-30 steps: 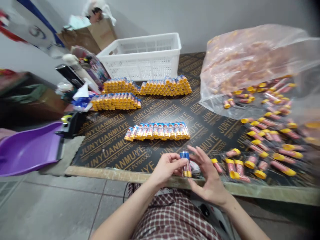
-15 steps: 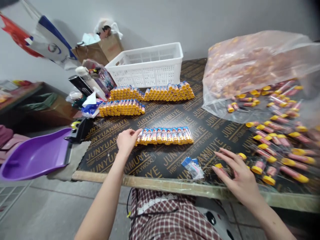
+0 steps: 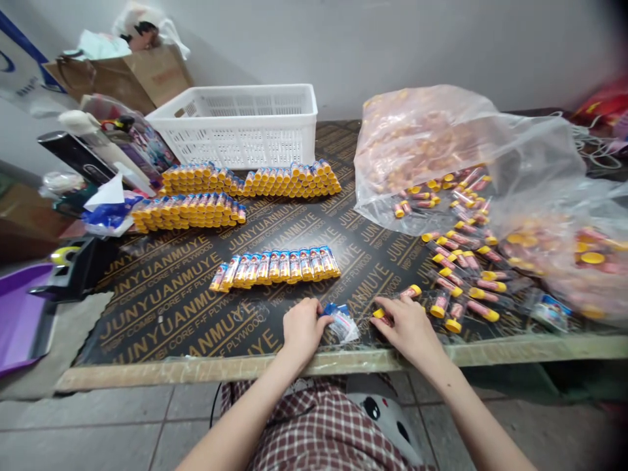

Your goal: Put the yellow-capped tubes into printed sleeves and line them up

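Note:
Curled at the left edge of a small pile of clear plastic sleeves with blue tops (image 3: 342,322), my left hand (image 3: 300,330) has thumb and finger closed on the nearest sleeve. My right hand (image 3: 412,328) is closed around a small yellow-capped tube (image 3: 381,314), its cap end showing past the fingertips. Another yellow-capped tube (image 3: 410,292) lies just beyond that hand. Ahead of my left hand is a stacked row of blue-wrapped tubes (image 3: 279,265) with yellow ends. The leftmost tube leans a little apart from the upright look of the others.
Behind stand stacks of wrapped tubes (image 3: 189,212) and a white plastic basket (image 3: 245,124). Loose yellow-capped tubes (image 3: 464,261) spread at the right, spilling from a large clear bag (image 3: 417,131). A tape dispenser (image 3: 69,268) and purple scoop (image 3: 22,320) are at the left.
My left hand has left the row of wrapped tubes and come right and nearer, to the sleeves. The right hand's fingers have closed on a tube. The view has swung right.

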Demonstrator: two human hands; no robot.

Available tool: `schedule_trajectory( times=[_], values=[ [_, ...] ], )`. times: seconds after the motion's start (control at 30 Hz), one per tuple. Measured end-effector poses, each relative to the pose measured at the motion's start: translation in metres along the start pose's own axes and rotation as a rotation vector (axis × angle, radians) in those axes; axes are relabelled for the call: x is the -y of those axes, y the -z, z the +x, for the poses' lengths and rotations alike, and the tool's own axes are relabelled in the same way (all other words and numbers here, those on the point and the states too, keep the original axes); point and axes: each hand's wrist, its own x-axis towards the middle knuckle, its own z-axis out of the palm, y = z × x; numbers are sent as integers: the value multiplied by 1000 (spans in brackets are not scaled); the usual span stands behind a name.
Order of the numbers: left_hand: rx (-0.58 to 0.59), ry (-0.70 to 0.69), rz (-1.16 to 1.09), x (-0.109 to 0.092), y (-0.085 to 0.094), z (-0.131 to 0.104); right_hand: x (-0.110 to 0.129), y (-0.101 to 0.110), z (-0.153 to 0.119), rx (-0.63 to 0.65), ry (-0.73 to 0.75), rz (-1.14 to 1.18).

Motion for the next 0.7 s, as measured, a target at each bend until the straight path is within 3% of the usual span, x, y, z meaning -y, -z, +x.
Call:
schedule_trajectory(
  times=[0.13,0.27,0.43,0.53,0.63,0.7],
  values=[
    [-15,43,-59,2,4,0,0,-1,1,-113,-50,237],
    [-17,-1,-87,3,5,-1,7,2,0,-235,-156,499],
    [-115,-9,-231,3,3,-3,21,8,-2,-268,-227,795],
    [-135,75,-603,2,5,-2,30,10,-5,-268,-196,822],
    [-45,250,-1112,0,12,1,41,10,-9,-333,-145,882],
    [-15,358,-1336,-2,19,2,48,10,-12,-378,-108,933]
  ],
)
